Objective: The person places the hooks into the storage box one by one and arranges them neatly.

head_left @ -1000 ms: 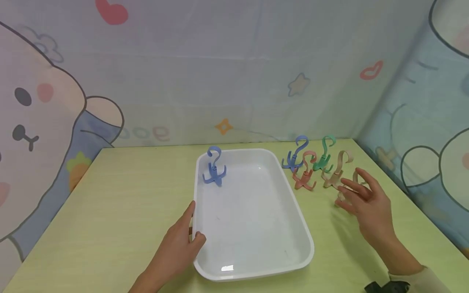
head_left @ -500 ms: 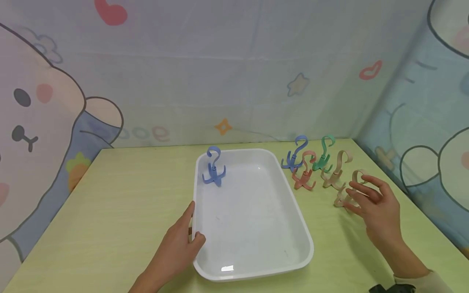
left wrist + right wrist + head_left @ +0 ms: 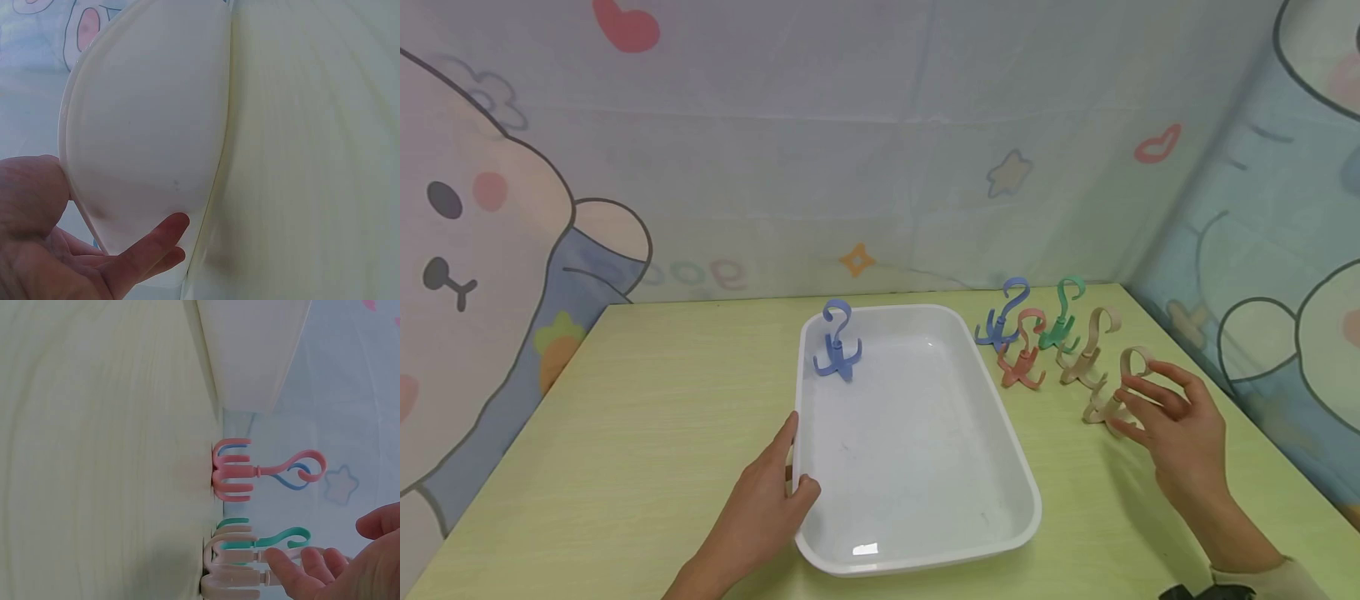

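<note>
head view, and the left hand [image 3: 763, 502] pinches the white tray [image 3: 917, 467] as the nearest beige hook [image 3: 1103, 410] stands upright, just left of the right hand [image 3: 1183, 437], grip there unclear!

Beige sleeve [image 3: 1262, 582], black wrist gear [image 3: 1213, 593]

We have the tray [image 3: 917, 450] on the table [image 3: 625, 433], the backdrop [image 3: 880, 167] behind it. In the tray's far left corner we find the inner hook [image 3: 838, 358]; the left hand [image 3: 760, 508] is at its left side. Right of the tray we see five more: the back-left hook [image 3: 997, 331] and middle-left hook [image 3: 1022, 367] just beside it, the back-right hook [image 3: 1060, 332] and middle-right hook [image 3: 1082, 367] farther off, and the front hook [image 3: 1105, 408] farthest, with the right hand [image 3: 1183, 437] at it.
</note>
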The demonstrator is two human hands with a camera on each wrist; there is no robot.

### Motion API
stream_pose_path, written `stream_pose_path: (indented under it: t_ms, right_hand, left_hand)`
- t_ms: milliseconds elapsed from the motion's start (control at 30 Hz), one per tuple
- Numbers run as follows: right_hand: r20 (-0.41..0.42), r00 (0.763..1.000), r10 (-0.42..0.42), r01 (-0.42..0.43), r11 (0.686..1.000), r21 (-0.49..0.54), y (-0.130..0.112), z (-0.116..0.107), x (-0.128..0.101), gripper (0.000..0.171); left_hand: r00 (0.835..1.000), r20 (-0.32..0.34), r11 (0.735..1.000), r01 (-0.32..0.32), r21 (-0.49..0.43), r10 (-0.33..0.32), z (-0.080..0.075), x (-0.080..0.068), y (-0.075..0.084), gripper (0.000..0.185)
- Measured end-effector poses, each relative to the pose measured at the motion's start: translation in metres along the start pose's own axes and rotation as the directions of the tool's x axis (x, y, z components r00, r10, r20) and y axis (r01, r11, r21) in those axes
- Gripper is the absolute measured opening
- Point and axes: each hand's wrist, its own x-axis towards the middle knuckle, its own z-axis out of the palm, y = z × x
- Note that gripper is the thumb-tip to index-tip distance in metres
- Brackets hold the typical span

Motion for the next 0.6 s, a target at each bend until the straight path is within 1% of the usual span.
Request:
stream_pose_path:
  t_ms: [200, 467, 600]
  right_hand:
    - [-0.040, 0.999, 0.028, -0.028, 1.000, 0.005, -0.001, -0.004, 0.001, 0.046]
    - [-0.076, 0.997, 0.030, -0.029, 0.999, 0.020, -0.001, -0.009, -0.002, 0.046]
    - [-0.092, 0.995, 0.039, -0.039, 0.999, -0.007, -0.002, -0.011, -0.001, 0.047]
  left_hand:
    - [1.000, 0.001, 1.000, -0.003, -0.002, 0.003, 0.000, 0.002, 0.000, 0.084]
    - [1.000, -0.001, 1.000, -0.005, 0.023, 0.005, -0.001, 0.002, 0.000, 0.084]
    - [1.000, 0.001, 1.000, -0.004, 0.024, 0.004, -0.001, 0.002, 0.000, 0.084]
